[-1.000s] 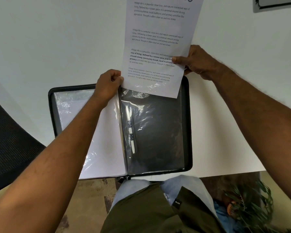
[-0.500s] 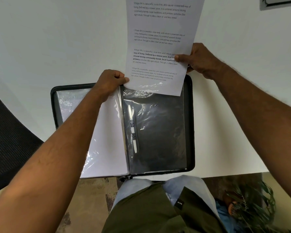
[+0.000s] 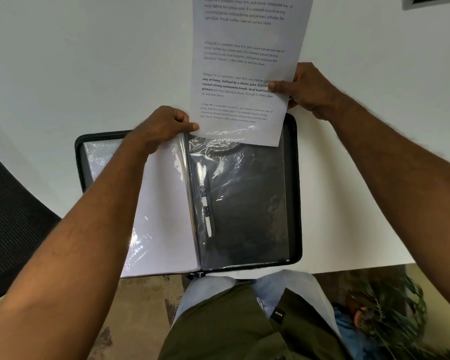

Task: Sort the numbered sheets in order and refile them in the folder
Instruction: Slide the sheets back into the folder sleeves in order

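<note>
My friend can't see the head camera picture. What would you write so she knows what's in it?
A person's right hand slides a printed sheet into the top of a clear sleeve in an open black folder on a white table. The left hand pinches the sleeve's top corner.

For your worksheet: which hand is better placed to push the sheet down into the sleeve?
Probably the right hand: it pinches the sheet mid-edge, while the left hand holds the sleeve mouth.

A white desk (image 3: 89,74) carries an open black folder (image 3: 294,190) at its near edge; a dark-framed object (image 3: 431,2), perhaps a tablet, lies at the far right.
</note>
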Demonstrator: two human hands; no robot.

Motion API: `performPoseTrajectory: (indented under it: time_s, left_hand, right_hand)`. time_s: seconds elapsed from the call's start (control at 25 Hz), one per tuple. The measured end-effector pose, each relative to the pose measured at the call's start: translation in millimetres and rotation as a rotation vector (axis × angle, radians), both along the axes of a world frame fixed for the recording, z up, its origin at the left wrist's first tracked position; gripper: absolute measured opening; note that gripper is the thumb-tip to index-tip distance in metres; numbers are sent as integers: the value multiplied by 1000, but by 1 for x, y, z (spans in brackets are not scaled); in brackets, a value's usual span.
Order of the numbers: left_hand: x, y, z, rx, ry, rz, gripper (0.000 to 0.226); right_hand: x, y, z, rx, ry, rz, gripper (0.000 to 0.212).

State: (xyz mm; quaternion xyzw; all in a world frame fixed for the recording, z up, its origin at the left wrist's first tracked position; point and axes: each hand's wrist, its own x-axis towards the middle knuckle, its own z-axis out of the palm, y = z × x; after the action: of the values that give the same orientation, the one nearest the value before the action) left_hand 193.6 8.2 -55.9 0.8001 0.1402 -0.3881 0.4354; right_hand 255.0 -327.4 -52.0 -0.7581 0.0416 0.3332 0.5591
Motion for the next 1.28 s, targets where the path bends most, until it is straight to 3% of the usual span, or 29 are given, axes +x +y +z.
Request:
performPoseTrajectory:
  time_s: [0.16,0.36,0.48,0.6,0.68,0.88,1.04,1.28]
  left_hand:
    - [9,5,3,69,37,-165,29]
    - [11,-1,6,180,9,-261,39]
    - [5,0,4,77,-14,-57,40]
    - [-2,-1,5,-154,20,232,21]
    - [-4,-4,5,-195,16,313,12]
    - [-4,-4,-2,-33,-24,176,20]
    - [-4,-6,5,-119,-15,249,11]
    - [-4,-4,6,-177,28,343,21]
  right_hand:
    - [-2,0,-1,-5,15,23,40]
    - [2,2,2,13,13,23,41]
    - [3,3,2,18,29,32,38]
    - [4,3,2,17,54,65,39]
    - [5,2,1,15,65,64,39]
    - [8,-3,2,4,57,37,43]
    - [10,-1,1,-13,79,115,42]
    - [6,6,-2,-72,203,308,48]
